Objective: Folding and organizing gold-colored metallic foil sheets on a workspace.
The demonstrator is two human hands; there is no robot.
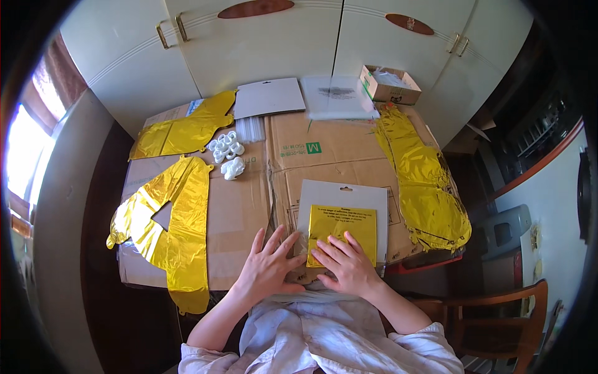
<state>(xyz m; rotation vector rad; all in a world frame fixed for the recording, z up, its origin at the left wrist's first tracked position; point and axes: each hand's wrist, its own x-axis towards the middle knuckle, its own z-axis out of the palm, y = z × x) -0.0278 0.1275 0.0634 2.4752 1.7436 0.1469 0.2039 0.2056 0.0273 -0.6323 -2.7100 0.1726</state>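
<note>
My right hand (pixel 346 265) lies with its fingers spread on a folded gold foil balloon (pixel 342 218), pressing it flat. Small print runs across the top of that folded square. Beneath it is a pale grey card (pixel 380 206) with a hanging slot at its far edge. My left hand (pixel 268 265) rests open just to the left, its fingers apart on the cardboard (pixel 240 199) beside the card's near left corner. Neither hand is wrapped round anything.
Flat gold foil balloons lie at left (pixel 190 230), far left (pixel 180 134) and right (pixel 430 193). Curled white ribbons (pixel 225 146), clear straws (pixel 250 129), a card stack (pixel 270 98), clear bags (pixel 339 103) and a small box (pixel 395 93) sit further back. A wooden chair (pixel 498 321) stands right.
</note>
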